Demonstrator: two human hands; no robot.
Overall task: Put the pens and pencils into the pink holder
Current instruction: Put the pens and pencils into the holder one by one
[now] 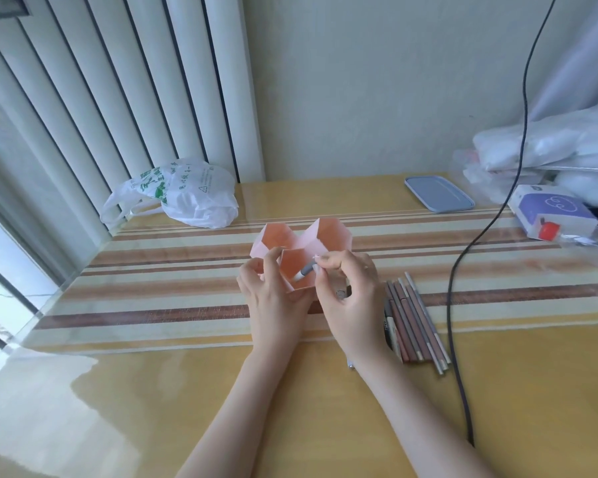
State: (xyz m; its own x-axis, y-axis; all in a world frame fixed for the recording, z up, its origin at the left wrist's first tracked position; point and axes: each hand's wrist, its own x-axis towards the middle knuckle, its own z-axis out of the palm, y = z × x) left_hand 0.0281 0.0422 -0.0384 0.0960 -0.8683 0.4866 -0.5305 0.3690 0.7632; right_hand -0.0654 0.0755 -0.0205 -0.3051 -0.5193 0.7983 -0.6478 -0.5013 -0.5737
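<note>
1. One counter, glossy and likely slick, carries everything.
2. The pink holder, thin-walled and probably light, tips easily; the left hand grips its front compartment's wall to steady it.
3. Loose pens and pencils lie just right of the holder: stiff, slim, best pinched mid-shaft.
4. The right hand pinches a grey pen, tip inside the front compartment.

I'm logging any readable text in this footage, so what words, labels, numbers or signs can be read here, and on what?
White plastic bag: green printing and a triangle sign, too blurred to read.
Purple and white box: a white swirl emblem, no readable words.
Dark pen among the pens and pencils beside the right hand: white lettering, too small to read.
Nothing else bears text.
</note>
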